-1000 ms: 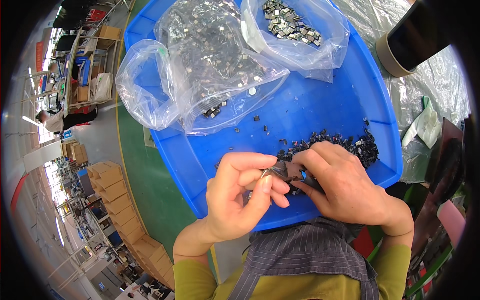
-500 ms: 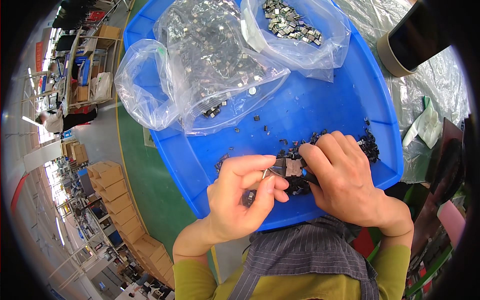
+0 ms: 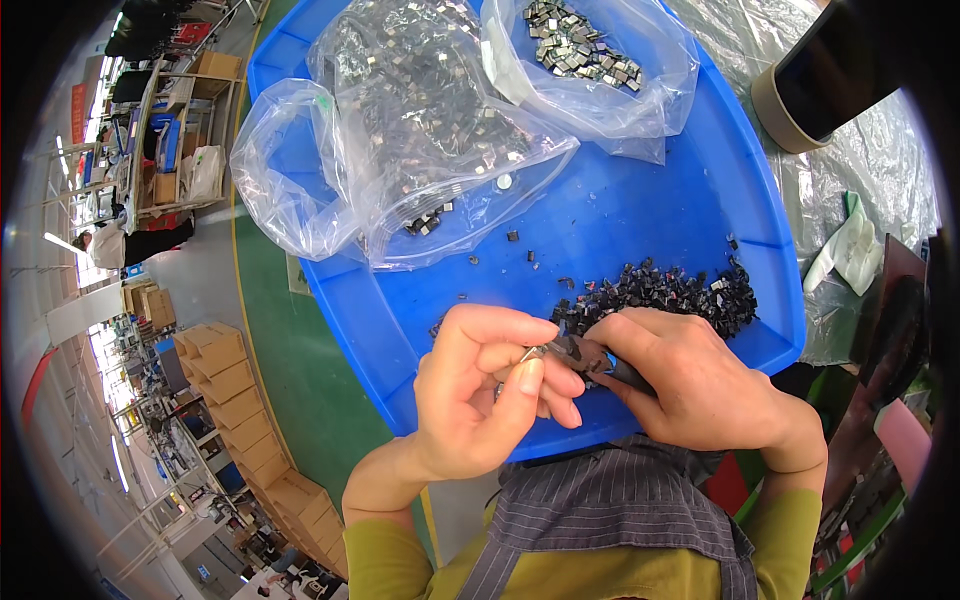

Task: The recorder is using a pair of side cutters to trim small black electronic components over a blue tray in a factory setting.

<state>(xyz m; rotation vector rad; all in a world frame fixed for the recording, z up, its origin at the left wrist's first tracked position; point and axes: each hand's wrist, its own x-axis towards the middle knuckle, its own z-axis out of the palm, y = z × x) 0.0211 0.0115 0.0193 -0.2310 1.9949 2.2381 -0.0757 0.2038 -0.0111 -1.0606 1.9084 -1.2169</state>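
Note:
My left hand (image 3: 470, 395) pinches a small shiny metal piece (image 3: 532, 353) between thumb and fingers, over the near edge of a blue plastic tray (image 3: 790, 290). In my right hand (image 3: 690, 375) is a pair of pliers (image 3: 578, 352) with dark handles and a touch of blue. Their jaws point left and meet the metal piece at my left fingertips; my fingers partly hide the contact. Just beyond my hands lies a heap of small black fragments (image 3: 665, 290) in the tray.
A large clear bag (image 3: 420, 110) of small dark and silvery parts lies at the tray's far side. An open clear bag (image 3: 660, 100) beside it holds small metallic blocks (image 3: 580, 45). A white glove (image 3: 850, 245) and a dark-screened device (image 3: 830, 75) are at right.
My right hand has moved down and nearer to me with the pliers, uncovering more of the black heap. The pliers' jaws have tilted, and my left hand has shifted slightly.

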